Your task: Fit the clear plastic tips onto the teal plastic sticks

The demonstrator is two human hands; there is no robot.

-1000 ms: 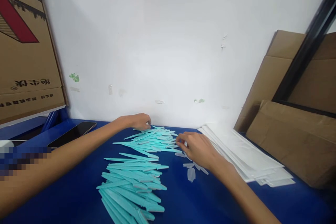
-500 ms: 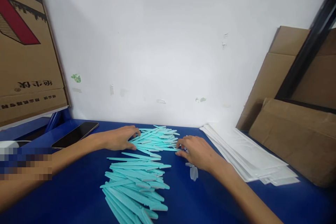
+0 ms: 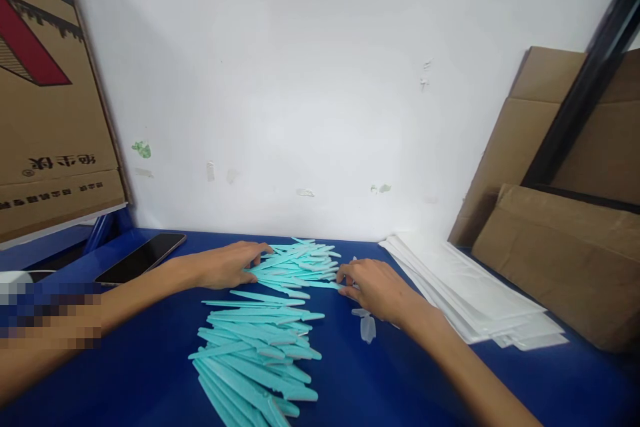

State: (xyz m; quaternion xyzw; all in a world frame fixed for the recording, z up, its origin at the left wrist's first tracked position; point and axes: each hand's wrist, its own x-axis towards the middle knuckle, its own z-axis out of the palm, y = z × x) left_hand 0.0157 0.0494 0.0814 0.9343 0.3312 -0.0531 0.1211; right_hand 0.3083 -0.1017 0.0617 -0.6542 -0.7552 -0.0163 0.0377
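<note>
Turquoise eyebrow razors lie in two heaps on the blue table, a back heap (image 3: 300, 260) and a larger front heap (image 3: 260, 353). My left hand (image 3: 231, 264) rests at the left end of the back heap, thumb and fingers apart around the razors' handle ends. On the heap's right side, my right hand (image 3: 373, 285) has its thumb and fingertips closed at the end of one eyebrow razor (image 3: 323, 285) that sticks out. Small translucent caps (image 3: 368, 328) lie beside and below my right hand; part of them is hidden by it.
A black phone (image 3: 143, 258) lies at the left. White flat sheets or bags (image 3: 475, 287) are stacked at the right, with brown cardboard (image 3: 555, 267) beyond them. A large printed carton (image 3: 55, 113) stands at the left, and a white wall (image 3: 300, 80) closes the back.
My left hand has shifted slightly inward at the back heap. My right hand stays at the heap's right end. The whole view has moved a little.
</note>
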